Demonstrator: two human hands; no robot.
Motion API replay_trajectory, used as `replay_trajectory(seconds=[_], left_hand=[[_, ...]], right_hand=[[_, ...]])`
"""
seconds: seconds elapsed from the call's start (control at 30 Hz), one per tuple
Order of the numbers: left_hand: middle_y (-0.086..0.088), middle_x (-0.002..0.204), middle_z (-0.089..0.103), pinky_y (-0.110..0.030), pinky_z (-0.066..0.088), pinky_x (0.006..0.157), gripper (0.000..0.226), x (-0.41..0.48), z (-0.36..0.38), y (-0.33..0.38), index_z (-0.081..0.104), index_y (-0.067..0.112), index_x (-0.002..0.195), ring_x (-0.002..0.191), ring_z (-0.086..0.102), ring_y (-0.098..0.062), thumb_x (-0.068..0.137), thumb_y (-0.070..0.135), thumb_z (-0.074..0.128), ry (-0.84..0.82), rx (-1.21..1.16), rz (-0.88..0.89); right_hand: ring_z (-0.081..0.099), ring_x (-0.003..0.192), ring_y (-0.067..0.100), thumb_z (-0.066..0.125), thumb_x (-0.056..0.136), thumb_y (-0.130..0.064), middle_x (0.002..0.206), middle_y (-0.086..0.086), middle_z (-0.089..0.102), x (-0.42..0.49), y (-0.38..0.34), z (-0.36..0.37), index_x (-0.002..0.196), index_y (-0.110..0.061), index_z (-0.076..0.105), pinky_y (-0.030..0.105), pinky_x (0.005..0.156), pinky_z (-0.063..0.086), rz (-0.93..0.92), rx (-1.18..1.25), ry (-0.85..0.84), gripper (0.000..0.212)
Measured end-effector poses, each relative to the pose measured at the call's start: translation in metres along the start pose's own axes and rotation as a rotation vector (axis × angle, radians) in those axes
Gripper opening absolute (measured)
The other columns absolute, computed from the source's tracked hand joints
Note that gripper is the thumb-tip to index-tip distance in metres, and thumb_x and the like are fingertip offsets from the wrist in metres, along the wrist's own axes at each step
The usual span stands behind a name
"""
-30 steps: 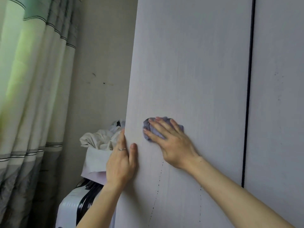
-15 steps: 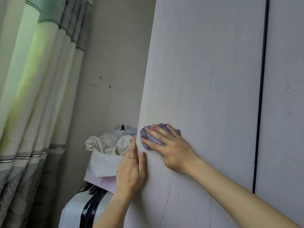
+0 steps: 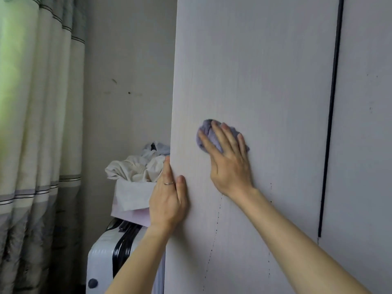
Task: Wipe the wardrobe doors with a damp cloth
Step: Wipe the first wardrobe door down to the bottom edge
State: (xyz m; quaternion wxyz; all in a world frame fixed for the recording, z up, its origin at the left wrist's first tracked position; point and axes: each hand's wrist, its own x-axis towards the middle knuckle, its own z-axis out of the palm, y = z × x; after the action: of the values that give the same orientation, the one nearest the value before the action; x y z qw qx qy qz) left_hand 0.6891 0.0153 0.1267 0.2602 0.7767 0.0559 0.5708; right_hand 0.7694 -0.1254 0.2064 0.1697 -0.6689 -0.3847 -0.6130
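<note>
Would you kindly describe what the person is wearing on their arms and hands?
Both forearms are bare, with no sleeves in view. The left hand wears a thin silver ring on one finger. The right hand shows no ring, watch or bracelet.
</note>
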Motion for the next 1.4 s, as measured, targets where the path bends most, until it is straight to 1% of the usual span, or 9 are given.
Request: replay_trajectory(seconds=[0.2, 0.4, 0.47, 0.67, 0.8, 0.9, 1.1, 1.27, 1.4], left_hand=[[-0.003, 0.159, 0.038, -0.045, 0.044, 0.094, 0.070, -0.003, 0.000, -0.003, 0.014, 0.020, 0.160, 0.132, 0.047, -0.032, 0.098, 0.050, 0.022, 0.026, -0.005, 0.001], [-0.004, 0.155, 0.041, -0.048, 0.047, 0.089, 0.070, -0.004, 0.005, -0.004, 0.014, 0.024, 0.159, 0.128, 0.047, -0.032, 0.096, 0.053, 0.020, 0.039, -0.010, -0.012], [-0.006, 0.155, 0.041, -0.049, 0.046, 0.091, 0.069, -0.003, 0.006, -0.003, 0.014, 0.023, 0.159, 0.129, 0.048, -0.034, 0.097, 0.053, 0.020, 0.037, 0.006, -0.023], [-0.015, 0.157, 0.038, -0.051, 0.038, 0.108, 0.066, -0.003, 0.009, -0.012, 0.020, 0.011, 0.158, 0.138, 0.041, -0.034, 0.100, 0.042, 0.028, 0.105, 0.070, 0.080], [-0.006, 0.164, 0.023, -0.049, 0.001, 0.124, 0.058, 0.003, 0.013, -0.020, 0.023, 0.021, 0.157, 0.155, 0.007, -0.014, 0.103, 0.041, 0.032, 0.202, 0.406, 0.385], [0.002, 0.166, 0.019, -0.048, -0.003, 0.124, 0.057, 0.006, 0.011, -0.019, 0.024, 0.026, 0.158, 0.154, 0.004, -0.012, 0.105, 0.047, 0.024, 0.094, 0.514, 0.540], [0.003, 0.165, 0.023, -0.049, 0.006, 0.123, 0.053, 0.005, 0.010, -0.018, 0.031, 0.030, 0.156, 0.153, 0.016, -0.016, 0.104, 0.038, 0.032, 0.090, 0.510, 0.592], [0.000, 0.165, 0.023, -0.054, 0.005, 0.121, 0.060, -0.006, 0.025, -0.006, 0.033, 0.022, 0.156, 0.155, 0.008, -0.017, 0.097, 0.027, 0.034, 0.114, 0.417, 0.486], [0.000, 0.166, 0.021, -0.063, 0.011, 0.120, 0.062, -0.014, 0.032, -0.005, 0.028, 0.024, 0.158, 0.154, 0.003, -0.011, 0.097, 0.027, 0.032, 0.143, 0.408, 0.418]], right_hand=[[0.024, 0.151, 0.022, 0.045, 0.085, -0.007, 0.163, -0.001, 0.029, -0.037, 0.039, -0.023, 0.152, -0.036, 0.038, 0.045, 0.122, 0.016, -0.523, -0.129, -0.285, 0.074], [0.024, 0.150, 0.027, 0.038, 0.098, -0.011, 0.161, 0.010, 0.031, 0.008, 0.069, -0.031, 0.151, -0.027, 0.042, 0.051, 0.118, 0.022, 0.205, -0.037, 0.101, 0.056], [0.025, 0.149, 0.028, 0.036, 0.096, -0.013, 0.160, 0.013, 0.032, -0.013, 0.046, -0.018, 0.151, -0.024, 0.044, 0.053, 0.117, 0.024, 0.228, -0.029, 0.135, 0.056], [0.028, 0.149, 0.023, 0.045, 0.087, -0.007, 0.160, 0.002, 0.034, -0.073, 0.054, -0.026, 0.149, -0.032, 0.044, 0.047, 0.121, 0.021, -0.590, -0.085, -0.296, 0.067], [0.027, 0.149, 0.026, 0.035, 0.094, -0.010, 0.160, 0.008, 0.034, -0.036, 0.092, -0.040, 0.150, -0.030, 0.042, 0.052, 0.118, 0.024, 0.041, -0.047, -0.021, 0.060], [0.027, 0.149, 0.030, 0.033, 0.098, -0.007, 0.160, 0.013, 0.033, -0.077, 0.070, -0.026, 0.149, -0.021, 0.046, 0.055, 0.116, 0.025, 0.453, 0.012, 0.222, 0.055], [0.025, 0.151, 0.023, 0.044, 0.086, 0.001, 0.160, 0.002, 0.033, -0.155, 0.062, -0.032, 0.149, -0.030, 0.046, 0.049, 0.120, 0.024, -0.332, -0.060, -0.251, 0.070], [0.017, 0.153, 0.026, 0.033, 0.098, -0.005, 0.163, 0.011, 0.026, -0.105, 0.110, -0.050, 0.153, -0.023, 0.038, 0.050, 0.122, 0.018, 0.289, -0.027, 0.018, 0.058], [0.014, 0.154, 0.029, 0.033, 0.098, -0.002, 0.164, 0.016, 0.020, -0.143, 0.091, -0.037, 0.154, -0.014, 0.036, 0.048, 0.124, 0.017, 0.409, -0.029, 0.092, 0.057]])
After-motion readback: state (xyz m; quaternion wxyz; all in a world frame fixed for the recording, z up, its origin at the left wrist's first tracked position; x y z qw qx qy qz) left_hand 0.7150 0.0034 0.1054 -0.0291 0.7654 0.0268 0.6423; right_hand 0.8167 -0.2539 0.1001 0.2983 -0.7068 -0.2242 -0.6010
